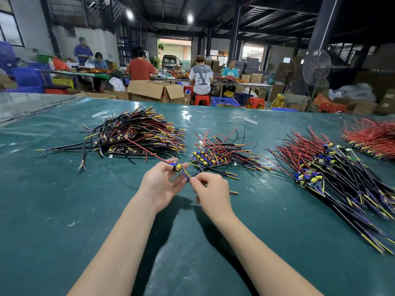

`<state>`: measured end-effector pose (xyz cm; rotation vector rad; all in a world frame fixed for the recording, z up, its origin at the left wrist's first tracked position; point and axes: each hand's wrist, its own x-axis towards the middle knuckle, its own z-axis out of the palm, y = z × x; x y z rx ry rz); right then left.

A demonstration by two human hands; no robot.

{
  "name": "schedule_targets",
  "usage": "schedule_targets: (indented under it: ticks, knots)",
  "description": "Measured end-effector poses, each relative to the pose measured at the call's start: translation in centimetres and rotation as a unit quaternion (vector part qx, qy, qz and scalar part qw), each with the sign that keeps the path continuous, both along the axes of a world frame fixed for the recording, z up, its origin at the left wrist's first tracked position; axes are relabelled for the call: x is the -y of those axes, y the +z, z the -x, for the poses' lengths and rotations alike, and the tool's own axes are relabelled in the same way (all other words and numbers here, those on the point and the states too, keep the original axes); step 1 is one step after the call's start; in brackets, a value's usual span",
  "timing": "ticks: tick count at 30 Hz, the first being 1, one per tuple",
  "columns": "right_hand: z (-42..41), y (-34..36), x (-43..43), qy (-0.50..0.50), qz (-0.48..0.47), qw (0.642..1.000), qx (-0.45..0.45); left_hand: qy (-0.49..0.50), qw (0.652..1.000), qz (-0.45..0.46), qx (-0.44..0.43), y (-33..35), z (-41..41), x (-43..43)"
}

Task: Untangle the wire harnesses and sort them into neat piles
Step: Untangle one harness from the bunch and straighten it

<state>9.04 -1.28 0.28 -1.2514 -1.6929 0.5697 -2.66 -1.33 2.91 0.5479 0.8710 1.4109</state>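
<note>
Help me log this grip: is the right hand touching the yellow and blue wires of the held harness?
Touching. The head view shows the right hand pinching the yellow and blue wires beside the small board held by the left hand.

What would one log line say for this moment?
left hand holds harness | right hand pinches its wires | piles on table

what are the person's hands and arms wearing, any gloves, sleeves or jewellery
Nothing is worn on either one. The left hand and right hand have no gloves, and no ring, watch or wristband shows. The left forearm and right forearm are uncovered too, with no sleeve in view down to the picture's bottom edge.
</note>
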Motion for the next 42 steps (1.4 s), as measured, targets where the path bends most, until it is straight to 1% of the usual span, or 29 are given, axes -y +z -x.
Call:
schedule_targets:
  ticks: [1,4,5,7,10,12,16,19,25,30,32,34,37,39,42]
  knots:
    - [0.0,0.0,0.0,0.010,0.024,0.999,-0.032,0.009,1.000,-0.013,-0.014,0.1,-0.2,0.0]
    - [-0.2,0.1,-0.1,0.037,0.077,0.991,-0.106,0.050,0.987,-0.064,-0.139,-0.2,-0.5,-0.1]
    - [-0.2,0.1,-0.1,0.047,0.093,0.987,-0.125,0.065,0.982,-0.073,-0.165,-0.3,-0.5,-0.1]
    - [-0.2,0.3,-0.2,0.074,0.140,0.973,-0.171,0.073,0.981,-0.068,-0.164,-0.3,-0.2,0.0]
    - [-0.3,0.5,-0.1,0.110,0.229,0.940,-0.229,0.067,0.983,-0.051,-0.161,-0.3,0.1,-0.1]
    - [-0.4,0.5,-0.1,0.117,0.268,0.925,-0.245,0.059,0.980,-0.047,-0.185,-0.5,0.2,-0.2]
    - [-0.7,0.7,-0.2,0.123,0.304,0.908,-0.261,0.037,0.973,-0.046,-0.224,-0.7,0.3,-0.2]
    - [-0.8,0.7,-0.1,0.136,0.335,0.892,-0.272,0.038,0.972,-0.042,-0.226,-0.7,0.6,-0.1]
    - [-0.6,0.7,0.1,0.179,0.358,0.876,-0.269,0.110,0.972,-0.038,-0.205,-0.6,0.9,-0.1]
    - [-1.8,1.4,0.0,0.244,0.371,0.872,-0.205,0.081,0.976,-0.033,-0.199,-0.7,0.9,0.0]
    - [-1.8,1.4,-0.1,0.237,0.381,0.868,-0.210,0.085,0.977,-0.036,-0.194,-0.7,0.8,-0.1]
    - [-1.6,1.1,-0.1,0.228,0.379,0.872,-0.212,0.113,0.974,-0.034,-0.191,-0.8,1.2,-0.3]
    - [-1.3,1.0,0.0,0.244,0.351,0.890,-0.162,0.154,0.972,-0.040,-0.172,-0.8,2.4,-0.5]
    - [-1.6,1.2,-0.1,0.272,0.339,0.889,-0.142,0.134,0.978,-0.048,-0.154,-0.7,2.9,-0.4]
    - [-2.3,1.5,-0.3,0.303,0.344,0.875,-0.156,0.102,0.983,-0.052,-0.143,-0.7,2.8,-0.3]
